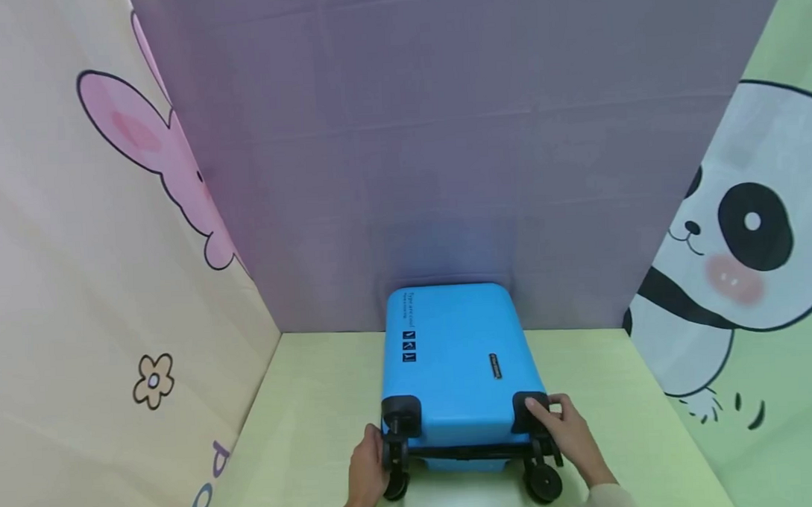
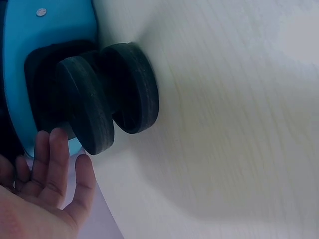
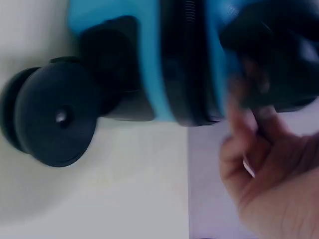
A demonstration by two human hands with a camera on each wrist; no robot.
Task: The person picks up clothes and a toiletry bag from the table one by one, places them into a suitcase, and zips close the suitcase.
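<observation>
A bright blue suitcase [image 1: 453, 356] lies flat with its wheeled end toward me. Black guards cover its near corners. My left hand [image 1: 369, 467] is at the left near corner, beside the left caster [image 1: 396, 483]; its fingers look loosely extended by the lower twin wheels [image 2: 132, 89] in the left wrist view. On the other side, my right hand [image 1: 576, 438] holds the right near corner, thumb on top of the black corner guard [image 1: 529, 412] and fingers down the side. The right wrist view shows those fingers blurred against the black part, above a lower wheel [image 3: 57, 117].
The suitcase rests on a pale wood-grain table [image 1: 330, 383], its far end close to a grey-purple backdrop [image 1: 442, 133]. A cream curtain [image 1: 78, 295] with a pink rabbit hangs at left, and a green one with a panda [image 1: 754, 219] at right.
</observation>
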